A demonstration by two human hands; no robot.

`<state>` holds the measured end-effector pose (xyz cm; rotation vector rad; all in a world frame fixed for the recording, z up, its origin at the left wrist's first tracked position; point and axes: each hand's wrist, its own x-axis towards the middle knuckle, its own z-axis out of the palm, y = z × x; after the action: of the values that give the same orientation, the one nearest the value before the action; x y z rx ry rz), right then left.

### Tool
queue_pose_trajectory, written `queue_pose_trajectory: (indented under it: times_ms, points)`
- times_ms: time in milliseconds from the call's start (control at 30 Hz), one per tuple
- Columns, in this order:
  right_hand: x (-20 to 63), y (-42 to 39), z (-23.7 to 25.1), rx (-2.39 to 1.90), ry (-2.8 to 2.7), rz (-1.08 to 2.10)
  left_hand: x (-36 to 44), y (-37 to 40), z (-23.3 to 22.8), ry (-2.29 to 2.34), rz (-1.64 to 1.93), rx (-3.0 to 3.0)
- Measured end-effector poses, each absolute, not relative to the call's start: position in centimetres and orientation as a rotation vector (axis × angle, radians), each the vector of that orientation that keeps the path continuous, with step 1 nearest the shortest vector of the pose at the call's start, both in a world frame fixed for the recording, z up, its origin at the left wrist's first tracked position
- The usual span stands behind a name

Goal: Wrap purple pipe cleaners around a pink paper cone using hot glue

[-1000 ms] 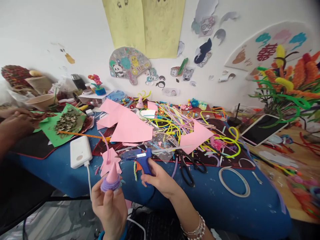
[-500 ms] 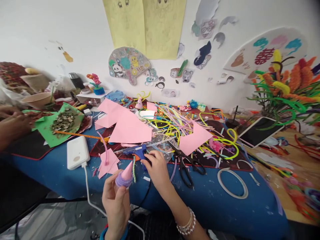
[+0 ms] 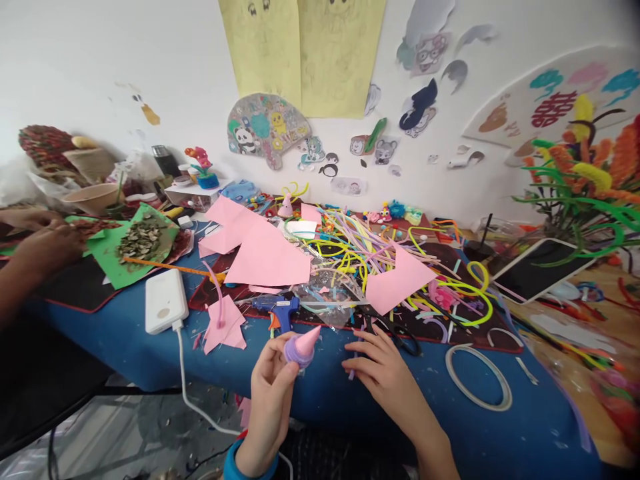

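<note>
My left hand [image 3: 273,383] pinches a small pink paper cone [image 3: 307,341], tip up and leaning right. Purple pipe cleaner [image 3: 295,353] is wound around the cone's base. Over the table edge, my right hand [image 3: 377,367] has its fingers apart above a loose purple pipe cleaner strip [image 3: 353,375]; whether they touch it I cannot tell. Partly covered by that hand are black-handled scissors [image 3: 409,343]. A blue glue gun [image 3: 283,308] lies just beyond the cone. Pink paper scraps [image 3: 225,323] lie to its left.
Large pink paper [image 3: 270,257] and a heap of pipe cleaners [image 3: 350,247] cover the mat behind. A white power bank [image 3: 165,303] with a cable lies left. Right are a tape ring [image 3: 480,377] and a tablet [image 3: 543,270]. Another person's hands [image 3: 47,243] work far left.
My right hand has let go of the glue gun and moved right to the purple strip. My left hand has shifted right with the cone. The view has turned slightly left.
</note>
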<state>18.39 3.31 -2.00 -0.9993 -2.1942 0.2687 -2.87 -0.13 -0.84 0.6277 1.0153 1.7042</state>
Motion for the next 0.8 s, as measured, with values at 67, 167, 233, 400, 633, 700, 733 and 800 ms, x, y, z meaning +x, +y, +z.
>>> queue_pose_trajectory:
  times_ms: [67, 167, 233, 400, 633, 700, 733, 800]
  points:
    - [18.0, 3.1, -1.4, -0.857, -2.048, 0.216, -2.5, -0.1, -0.6, 1.002, 1.654, 0.619]
    - [16.8, 1.7, -0.8, -0.737, -1.761, 0.195, -2.1, -0.1, -0.3, 0.982, 1.619, 0.581]
    - [15.6, 0.6, -0.7, -0.758, -1.698, 0.229, -1.7, -0.1, -0.2, 0.975, 1.605, 0.55]
    - [13.0, -0.8, -0.2, -0.934, -1.516, 0.359, -1.1, -0.4, 0.0, 0.938, 1.559, 0.563]
    - [13.3, -0.5, 2.3, -0.933, -1.503, 0.455, -1.6, -1.1, -0.2, 0.837, 1.573, 0.698]
    - [13.7, -0.2, 2.7, -0.891, -1.528, 0.463, -2.0, -1.1, 0.0, 0.81, 1.511, 0.726]
    - [14.0, -0.1, 2.8, -0.869, -1.552, 0.467, -2.2, -1.0, 0.1, 0.802, 1.471, 0.737]
    - [14.4, 0.2, 3.1, -0.837, -1.608, 0.469, -2.6, -0.9, 0.2, 0.774, 1.4, 0.751]
